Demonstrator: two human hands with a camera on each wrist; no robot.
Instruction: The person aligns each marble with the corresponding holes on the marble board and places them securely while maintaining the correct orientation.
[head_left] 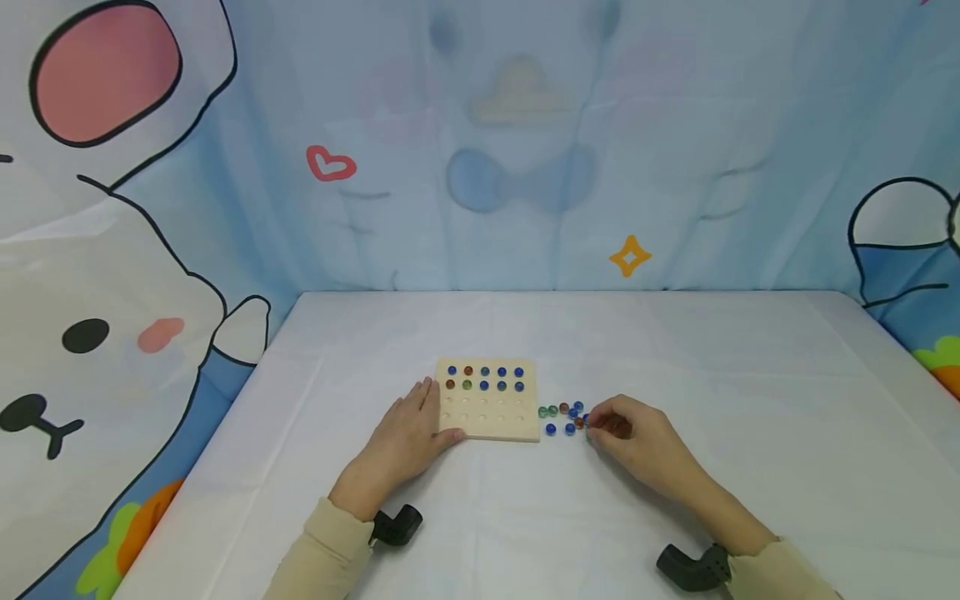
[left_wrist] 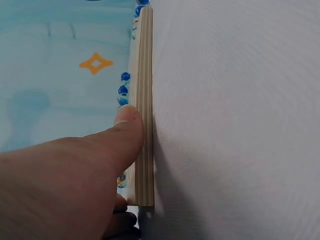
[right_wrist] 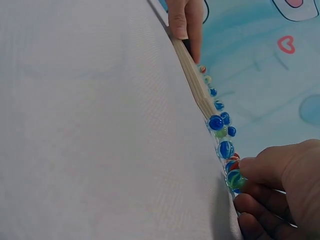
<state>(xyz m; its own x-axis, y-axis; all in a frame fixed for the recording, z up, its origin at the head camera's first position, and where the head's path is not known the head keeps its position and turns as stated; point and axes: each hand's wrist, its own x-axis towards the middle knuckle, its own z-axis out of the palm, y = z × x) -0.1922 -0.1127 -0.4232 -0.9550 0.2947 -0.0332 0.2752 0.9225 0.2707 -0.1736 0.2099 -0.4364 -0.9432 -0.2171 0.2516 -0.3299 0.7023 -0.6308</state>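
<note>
The board (head_left: 488, 400) is pale, unpainted wood, its marbles (head_left: 484, 377) mostly deep blue with one orange, one brown and one green. The loose marbles (head_left: 564, 417) beside it are blue, green and reddish-orange. The tabletop (head_left: 675, 358) is white, the backdrop (head_left: 525, 142) light blue with cartoon drawings, and both sleeves (head_left: 322, 554) beige.

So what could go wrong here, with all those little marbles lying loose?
The loose marbles lie bare on the smooth tablecloth beside the wooden board; a nudge from the right hand reaching among them could send some rolling away. The left hand only rests against the board's edge, so a bump might shift it and shake the marbles already seated in its holes.
</note>
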